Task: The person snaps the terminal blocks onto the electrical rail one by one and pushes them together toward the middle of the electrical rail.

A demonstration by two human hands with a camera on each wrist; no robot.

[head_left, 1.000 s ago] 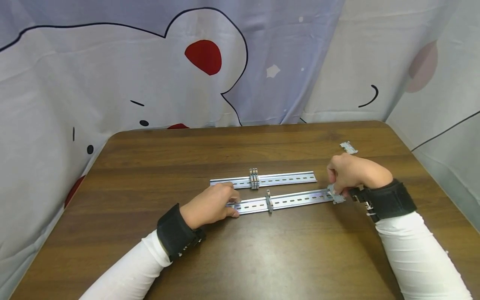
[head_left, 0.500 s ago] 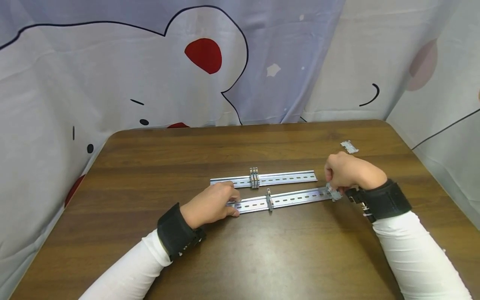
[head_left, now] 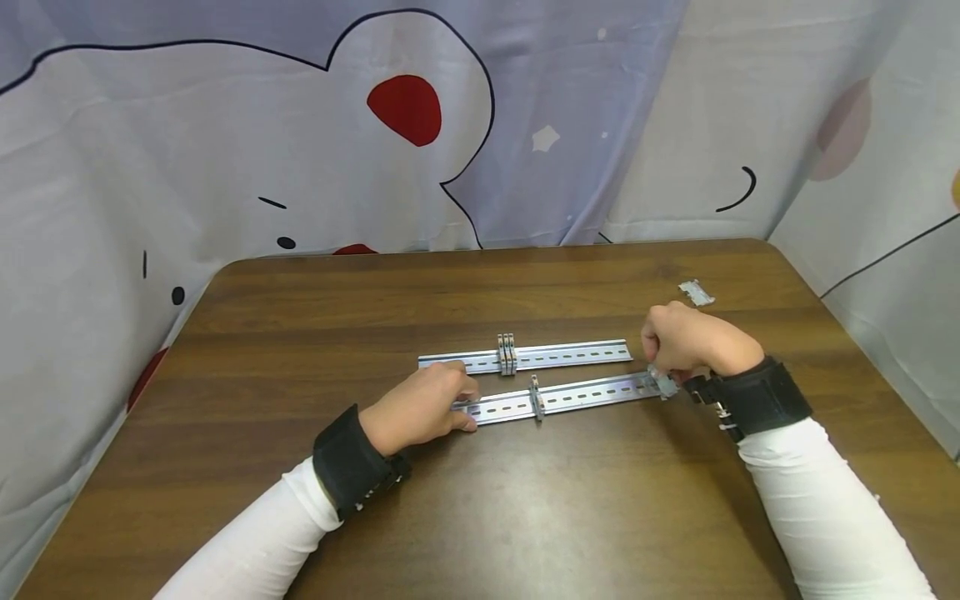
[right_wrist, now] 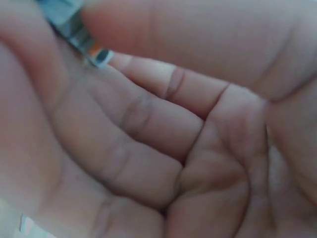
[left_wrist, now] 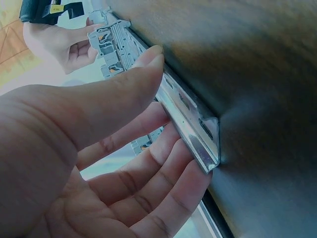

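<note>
A slotted metal DIN rail [head_left: 592, 395] lies nearest me on the table, with one terminal block [head_left: 537, 398] standing across it left of its middle. My left hand [head_left: 420, 408] grips the rail's left end; the left wrist view has the thumb [left_wrist: 143, 74] on one edge and the fingers on the other. At the right end, my right hand [head_left: 697, 337] pinches a grey terminal block [head_left: 663, 383] over the rail. In the right wrist view, only a corner of that block [right_wrist: 74, 27] shows between thumb and finger. Whether it is seated on the rail, I cannot tell.
Behind lies a second DIN rail [head_left: 577, 355] carrying a small group of terminal blocks [head_left: 507, 355]. A loose terminal block [head_left: 697, 292] lies flat at the back right of the wooden table [head_left: 360, 308]. A printed curtain [head_left: 300, 150] hangs behind the table.
My right hand has moved slightly left along the rail's right end, with the terminal block in its fingers. The left hand keeps its hold on the rail's left end.
</note>
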